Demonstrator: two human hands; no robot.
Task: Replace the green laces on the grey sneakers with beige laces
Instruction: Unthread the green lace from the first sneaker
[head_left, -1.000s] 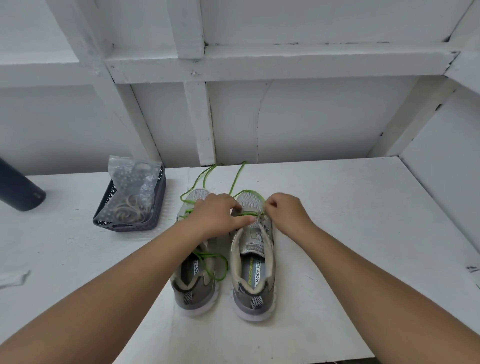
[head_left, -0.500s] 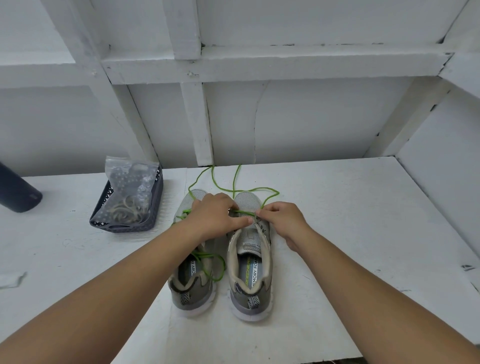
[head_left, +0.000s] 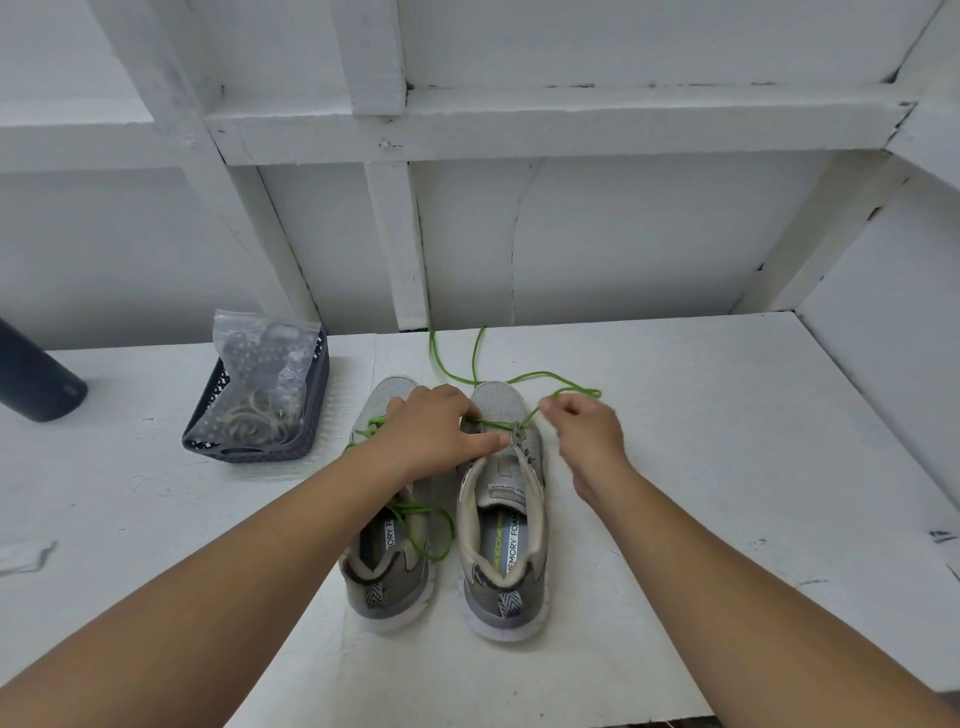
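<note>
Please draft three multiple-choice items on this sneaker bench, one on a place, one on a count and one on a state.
1. Where does the dark basket stand?
A. Left of the sneakers
B. Right of the sneakers
C. Between the sneakers

2. How many grey sneakers are on the bench?
A. One
B. Two
C. Three

3. What is the right hand doing?
A. Resting flat on the bench
B. Pinching the green lace
C. Holding the basket

Answers:
1 A, since the basket sits beyond the left sneaker, towards the left edge.
2 B, as only that one and the right sneaker show, side by side.
3 B, as its fingers close on the lace beside the right sneaker.
</note>
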